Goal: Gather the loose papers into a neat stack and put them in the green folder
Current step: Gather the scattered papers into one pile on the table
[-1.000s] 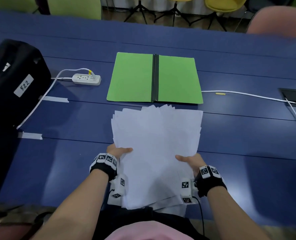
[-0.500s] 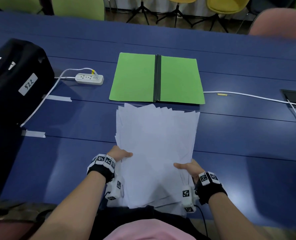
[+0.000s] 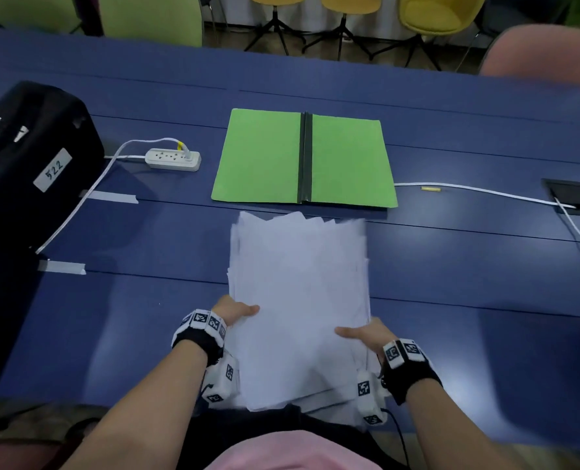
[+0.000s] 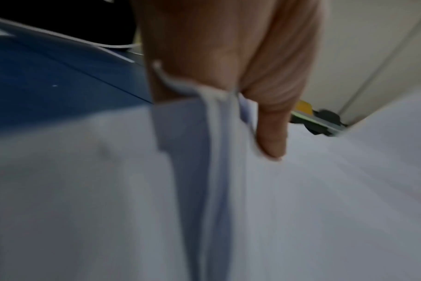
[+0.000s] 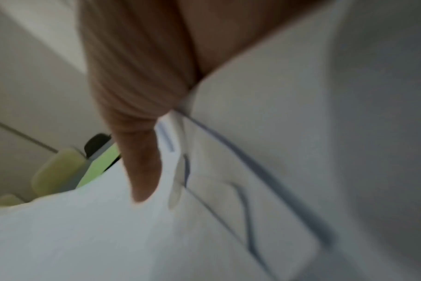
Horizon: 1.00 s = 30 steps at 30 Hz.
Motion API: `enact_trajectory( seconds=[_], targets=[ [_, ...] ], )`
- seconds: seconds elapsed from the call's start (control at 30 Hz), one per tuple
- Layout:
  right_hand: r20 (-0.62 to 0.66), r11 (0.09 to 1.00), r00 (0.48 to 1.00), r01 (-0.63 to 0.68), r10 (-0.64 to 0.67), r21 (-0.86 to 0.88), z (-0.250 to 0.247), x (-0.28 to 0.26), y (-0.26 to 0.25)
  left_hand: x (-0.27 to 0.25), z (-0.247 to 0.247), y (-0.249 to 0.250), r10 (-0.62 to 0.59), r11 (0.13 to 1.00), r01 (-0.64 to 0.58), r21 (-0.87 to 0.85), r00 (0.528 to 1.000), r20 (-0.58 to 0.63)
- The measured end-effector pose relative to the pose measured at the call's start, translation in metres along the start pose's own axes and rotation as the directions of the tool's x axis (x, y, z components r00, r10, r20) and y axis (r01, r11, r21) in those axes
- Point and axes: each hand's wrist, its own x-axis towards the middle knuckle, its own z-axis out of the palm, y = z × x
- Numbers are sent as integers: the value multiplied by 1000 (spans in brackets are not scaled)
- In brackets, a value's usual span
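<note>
A stack of white papers (image 3: 298, 300) is held up over the blue table (image 3: 468, 283), its far edges still uneven. My left hand (image 3: 236, 312) grips the stack's left side, thumb on top. My right hand (image 3: 363, 334) grips the right side the same way. In the left wrist view the thumb (image 4: 272, 133) pinches the papers (image 4: 204, 190); in the right wrist view my right hand (image 5: 142, 161) pinches the sheets (image 5: 252, 152). The green folder (image 3: 304, 157) lies open and flat just beyond the stack, black spine down its middle.
A black case (image 3: 27, 164) labelled 522 stands at the left. A white power strip (image 3: 173, 159) with its cable lies left of the folder. Another white cable (image 3: 485, 191) runs right toward a table socket hatch (image 3: 573, 195). Tape strips (image 3: 61, 266) mark the table. Chairs stand behind.
Both hands have squeezed the fanned sheets together, so the stack is narrower and its sides straighter. The papers have shifted slightly toward the folder.
</note>
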Motion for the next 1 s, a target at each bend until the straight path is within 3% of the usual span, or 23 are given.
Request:
enact_trajectory(
  seconds=[0.07, 0.17, 0.23, 0.3, 0.4, 0.47, 0.63, 0.73, 0.8, 0.9, 1.0],
  targets=[
    [-31, 1000, 1000, -4, 4, 15, 2, 4, -3, 2, 3, 1, -27, 996, 33, 78, 997, -66],
    [54, 998, 998, -42, 40, 48, -3, -2, -5, 11, -6, -4, 15, 997, -13, 74, 1000, -24],
    [123, 995, 992, -40, 29, 86, -12, -8, 1, 8, -17, -11, 39, 996, -35, -84, 998, 48],
    [170, 987, 985, -25, -3, 159, -22, -10, 13, -5, -24, -15, 23, 960, 22, -281, 987, 156],
    [215, 959, 977, -51, -10, 280, -26, -10, 23, -4, -35, -26, 40, 915, 67, -398, 966, 255],
    [237, 956, 971, -82, 14, 281, -17, -10, 20, 0, -34, -25, 10, 942, 80, -326, 964, 264],
    [149, 993, 989, -25, 7, 114, 10, -11, -1, 39, -21, -30, 104, 993, -97, -61, 987, 126],
    [69, 980, 998, -18, 4, 197, 0, -15, -1, 14, -24, -14, 136, 983, -117, -145, 982, 131],
    [50, 952, 997, 33, -50, 303, -9, -25, -8, -26, -27, 8, 169, 958, -128, -255, 975, 145],
    [-1, 884, 972, 213, -234, 415, -17, -39, -41, -57, -33, 38, 276, 919, -227, -323, 954, 114],
    [-97, 788, 908, 403, -407, 465, -26, -42, -79, -78, -37, 75, 447, 783, -337, -523, 889, 97]
  ],
)
